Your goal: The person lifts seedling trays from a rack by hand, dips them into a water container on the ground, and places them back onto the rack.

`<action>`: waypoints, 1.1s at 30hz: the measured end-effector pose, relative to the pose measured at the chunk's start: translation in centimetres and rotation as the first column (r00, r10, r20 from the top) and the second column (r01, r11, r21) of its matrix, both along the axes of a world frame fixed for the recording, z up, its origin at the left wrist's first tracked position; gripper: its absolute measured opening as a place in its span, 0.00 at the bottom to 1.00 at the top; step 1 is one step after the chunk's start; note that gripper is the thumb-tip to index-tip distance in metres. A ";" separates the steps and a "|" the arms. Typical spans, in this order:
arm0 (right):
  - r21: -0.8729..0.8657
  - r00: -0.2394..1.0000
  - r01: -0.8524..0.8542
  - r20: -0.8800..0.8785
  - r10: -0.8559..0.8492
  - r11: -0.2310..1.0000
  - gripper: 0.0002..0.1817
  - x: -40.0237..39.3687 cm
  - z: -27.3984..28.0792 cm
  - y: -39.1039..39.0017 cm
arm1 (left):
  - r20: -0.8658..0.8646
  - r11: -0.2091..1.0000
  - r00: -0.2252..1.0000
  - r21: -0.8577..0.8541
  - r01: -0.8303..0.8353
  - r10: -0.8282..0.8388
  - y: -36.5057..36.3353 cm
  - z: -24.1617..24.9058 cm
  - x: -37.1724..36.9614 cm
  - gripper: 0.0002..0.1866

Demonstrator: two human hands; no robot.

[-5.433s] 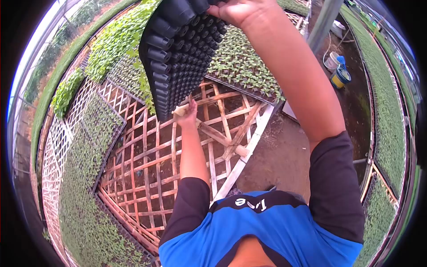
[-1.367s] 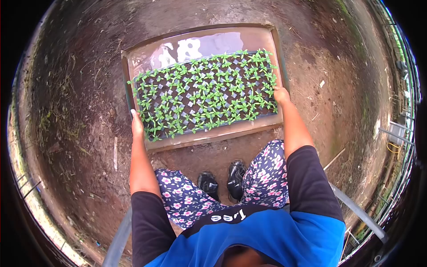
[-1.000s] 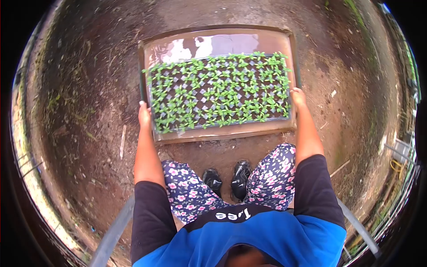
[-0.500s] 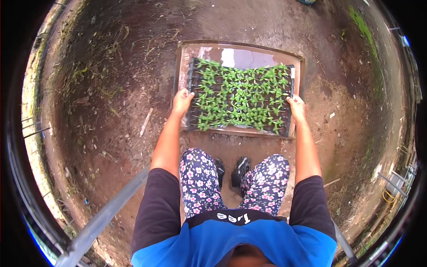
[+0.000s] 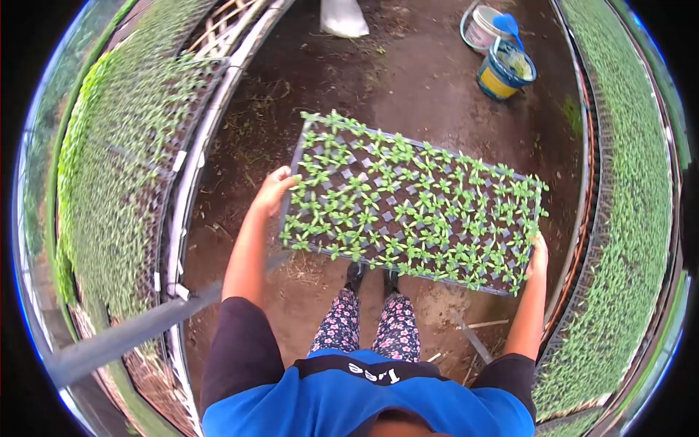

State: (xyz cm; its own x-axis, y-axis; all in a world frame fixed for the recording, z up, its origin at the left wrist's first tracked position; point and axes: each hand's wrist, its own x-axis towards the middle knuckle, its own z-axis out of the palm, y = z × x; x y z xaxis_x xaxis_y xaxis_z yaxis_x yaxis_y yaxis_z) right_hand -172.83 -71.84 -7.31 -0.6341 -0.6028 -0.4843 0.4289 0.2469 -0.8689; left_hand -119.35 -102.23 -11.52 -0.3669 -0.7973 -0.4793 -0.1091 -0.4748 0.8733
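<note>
- Seedling tray (image 5: 388,216) is being carried at both short ends, and it's hanging out front of the body above the dirt floor (image 5: 429,109), tipping down toward the right side of the view.
- Left hand (image 5: 274,191) is pinching the left rim, thumb showing on top. Fingers are probably curling underneath, but the tray is hiding them.
- Right hand (image 5: 539,256) is pressing in on the opposite end, lower in the view. Can't tell how much of it is wrapping under.
- Little green seedlings (image 5: 369,215) are poking up from most of the cells, some leaning right over the rim.
- What could go wrong, imo: the middle could be sagging if only the ends are supporting it, and that could crack plugs loose. A thumb sliding inward might crush stems. More tilt could spill soil.
- Metal pole (image 5: 138,339) is running behind the left forearm, so a careless swing could end in a bump.
- Writing: white lettering (image 5: 375,373) is sitting upside down on the blue shirt (image 5: 313,400). I'm making out "ee" at the end, the rest is iffy.
- Blue bucket (image 5: 489,71) is wearing a yellow label (image 5: 498,87), too small to read.
</note>
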 end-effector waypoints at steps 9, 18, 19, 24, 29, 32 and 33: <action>0.427 0.460 -0.460 -0.635 0.620 0.779 0.15 8.6 -5.9 -8.0 | 0.440 0.723 0.767 -0.689 -0.044 0.466 15.0 -5.0 -7.2 0.06; 0.079 0.420 -0.843 -0.524 0.741 0.533 0.10 22.1 -2.3 -5.1 | 0.339 0.522 0.409 -0.669 -0.529 0.847 43.3 3.4 12.2 0.12; 0.164 0.146 -0.931 -0.650 0.746 0.326 0.10 23.9 -5.4 -6.2 | 0.344 0.470 0.321 -0.663 -0.583 0.882 47.2 3.8 13.6 0.13; 0.253 -0.240 -0.964 -0.692 0.681 -0.083 0.13 48.3 -2.0 3.1 | 0.408 0.171 -0.197 -0.705 -0.688 0.891 67.6 4.0 19.2 0.10; 0.203 -0.520 -0.825 -0.637 0.569 -0.528 0.11 69.8 1.7 18.5 | 0.515 -0.056 -0.607 -0.733 -0.678 0.605 88.9 5.9 22.1 0.13; 0.039 -0.545 -0.742 -0.617 0.568 -0.669 0.12 79.5 4.8 28.4 | 0.542 -0.145 -0.706 -0.737 -0.660 0.456 99.1 10.5 22.4 0.14; -0.038 -0.528 -0.731 -0.600 0.600 -0.682 0.12 82.2 5.9 31.4 | 0.533 -0.162 -0.736 -0.753 -0.637 0.418 101.9 11.9 22.8 0.13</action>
State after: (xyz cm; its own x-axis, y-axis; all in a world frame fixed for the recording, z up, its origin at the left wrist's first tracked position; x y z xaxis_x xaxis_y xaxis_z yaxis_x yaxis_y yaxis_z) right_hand -90.59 -40.45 -1.36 0.9849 -0.1724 0.0171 -0.0314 -0.2745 -0.9611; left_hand -96.54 -0.36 0.41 0.8877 0.4042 0.2204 0.1833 -0.7494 0.6362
